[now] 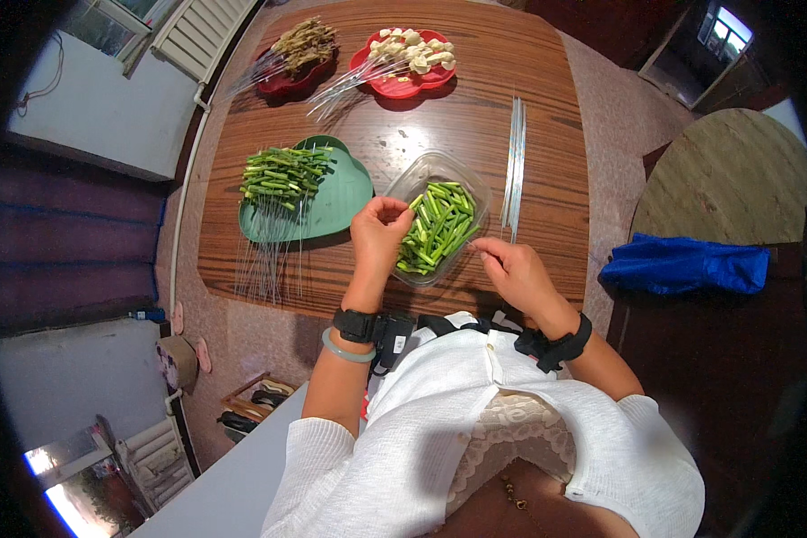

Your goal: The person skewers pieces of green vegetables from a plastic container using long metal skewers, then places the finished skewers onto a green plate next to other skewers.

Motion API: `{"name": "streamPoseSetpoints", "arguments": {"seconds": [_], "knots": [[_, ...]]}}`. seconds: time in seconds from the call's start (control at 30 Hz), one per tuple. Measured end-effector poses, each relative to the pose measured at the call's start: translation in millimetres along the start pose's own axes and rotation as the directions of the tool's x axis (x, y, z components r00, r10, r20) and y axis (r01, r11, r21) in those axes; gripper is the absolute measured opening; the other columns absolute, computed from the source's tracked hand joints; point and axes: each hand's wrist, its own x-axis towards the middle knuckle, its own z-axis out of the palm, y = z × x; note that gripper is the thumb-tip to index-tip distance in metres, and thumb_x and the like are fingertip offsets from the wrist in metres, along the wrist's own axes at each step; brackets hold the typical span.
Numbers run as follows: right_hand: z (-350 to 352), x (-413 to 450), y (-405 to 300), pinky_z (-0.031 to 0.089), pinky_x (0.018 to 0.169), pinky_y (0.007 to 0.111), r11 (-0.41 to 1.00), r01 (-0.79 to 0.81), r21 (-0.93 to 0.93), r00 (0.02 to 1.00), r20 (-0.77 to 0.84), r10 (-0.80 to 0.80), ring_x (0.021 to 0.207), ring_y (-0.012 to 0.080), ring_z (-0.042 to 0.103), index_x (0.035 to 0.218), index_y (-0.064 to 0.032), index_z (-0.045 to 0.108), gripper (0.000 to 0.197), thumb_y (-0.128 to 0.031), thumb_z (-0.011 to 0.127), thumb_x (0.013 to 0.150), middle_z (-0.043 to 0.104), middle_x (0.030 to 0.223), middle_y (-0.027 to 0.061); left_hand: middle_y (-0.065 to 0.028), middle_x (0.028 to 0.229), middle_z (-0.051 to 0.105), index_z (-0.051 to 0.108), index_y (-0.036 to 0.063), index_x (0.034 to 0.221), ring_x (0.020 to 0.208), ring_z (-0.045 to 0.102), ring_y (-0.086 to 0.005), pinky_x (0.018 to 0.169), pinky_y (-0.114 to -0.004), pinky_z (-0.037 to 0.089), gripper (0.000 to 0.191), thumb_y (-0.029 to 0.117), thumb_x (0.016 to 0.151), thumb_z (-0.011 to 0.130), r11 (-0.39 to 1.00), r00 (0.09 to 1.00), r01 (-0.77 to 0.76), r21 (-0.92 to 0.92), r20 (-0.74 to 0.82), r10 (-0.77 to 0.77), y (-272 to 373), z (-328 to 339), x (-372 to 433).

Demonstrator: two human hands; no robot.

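Cut green stalk pieces (444,222), resembling garlic scapes, fill a clear plastic container (434,160) on the table. My left hand (383,232) is over its left side, thumb and index finger pinched on a green piece at the fingertips. At the container's lower right, my right hand (511,265) pinches a thin metal skewer (471,245), mostly hard to see. To the left, a green plate (350,191) carries threaded green stalks (284,176), their skewers (267,249) hanging past the rim. A bundle of bare metal skewers (513,171) lies right of the container.
At the table's far side, a red plate (403,90) holds skewered pale pieces (413,52). Left of it, a dark red plate (286,87) bears skewered brownish food (308,46). Beyond the wooden table (551,134), a round tabletop (719,181) and blue plastic material (686,264) are at right.
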Motion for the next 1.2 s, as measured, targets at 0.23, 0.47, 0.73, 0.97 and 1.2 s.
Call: {"name": "streamPoseSetpoints", "arguments": {"seconds": [0.23,0.47,0.73,0.97,1.2], "knots": [[-1,0,-4,0.046,0.061,0.03,1.0,0.003,-0.001,1.0,0.019,-0.003,0.067,0.0236,0.061,0.098,-0.0002,0.059,0.022,-0.005,0.048,0.08,0.062,0.079,0.016,-0.0028,0.068,0.061,0.06,0.0,0.076,0.062,0.055,-0.0078,0.06,-0.021,0.045,0.008,0.003,0.07,0.065,0.999,0.999,-0.04,0.027,-0.005,0.04,5,1,-2],[-2,-1,-8,0.047,0.062,0.03,1.0,-0.007,0.01,1.0,0.003,0.007,0.069,0.0243,0.062,0.098,-0.0003,0.059,0.022,-0.005,0.048,0.08,0.062,0.081,0.0165,-0.0032,0.068,0.061,0.061,-0.0001,0.075,0.061,0.056,-0.0079,0.059,-0.021,0.046,0.009,0.003,0.069,0.066,0.994,0.996,-0.086,0.06,-0.021,0.088,5,3,-3],[-4,-2,-9,0.047,0.062,0.03,0.999,-0.03,-0.034,1.0,0.003,0.03,0.07,0.0263,0.062,0.097,-0.0006,0.06,0.021,-0.005,0.049,0.079,0.062,0.081,0.0168,-0.003,0.066,0.061,0.06,0.0001,0.074,0.06,0.055,-0.008,0.058,-0.021,0.045,0.008,0.004,0.069,0.066,0.995,0.995,-0.092,0.05,-0.027,0.093,10,5,-4],[-4,-1,-9,0.047,0.062,0.03,1.0,-0.014,-0.016,1.0,-0.002,0.014,0.069,0.0259,0.062,0.097,-0.0003,0.06,0.022,-0.005,0.048,0.079,0.062,0.081,0.0168,-0.0033,0.066,0.06,0.06,0.0001,0.073,0.059,0.055,-0.0084,0.057,-0.021,0.045,0.008,0.004,0.069,0.065,0.994,0.994,-0.102,0.045,-0.035,0.104,12,3,-5],[-3,-1,-8,0.046,0.059,0.03,0.999,0.035,-0.03,0.998,-0.056,-0.036,0.065,0.0239,0.061,0.096,0.0003,0.06,0.022,-0.005,0.048,0.079,0.062,0.078,0.0164,-0.0041,0.066,0.06,0.06,0.0001,0.073,0.06,0.056,-0.0097,0.057,-0.022,0.045,0.007,0.002,0.068,0.064,0.978,0.984,-0.165,0.125,-0.054,0.173,20,10,-10]]}}
